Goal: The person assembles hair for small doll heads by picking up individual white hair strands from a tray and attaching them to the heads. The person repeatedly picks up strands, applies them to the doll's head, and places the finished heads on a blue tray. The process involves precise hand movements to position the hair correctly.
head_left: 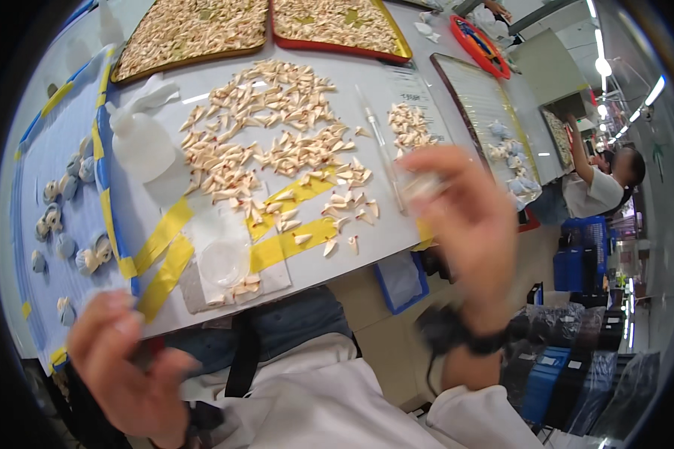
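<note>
My right hand (468, 217) is blurred and raised over the table's right part. Its thumb and fingers close on a small pale piece (424, 185), too smeared to name. Low at the left, beside the blue-lined tray (60, 194), my left hand (131, 367) has its fingers curved and its thumb apart, with nothing plain between them. Many small cream pointed pieces with reddish ends (273, 105) lie spread over the white table (329, 266). A shallow clear round dish (225, 262) sits near the front edge, a few pieces beside it.
Two trays full of cream pieces (195, 34) stand at the back. A white squeeze bottle (142, 146) is on the left; small blue-and-cream figures (67, 183) lie in the lined tray. Yellow tape (165, 277) marks the tabletop. Another person (595, 183) works at the far right.
</note>
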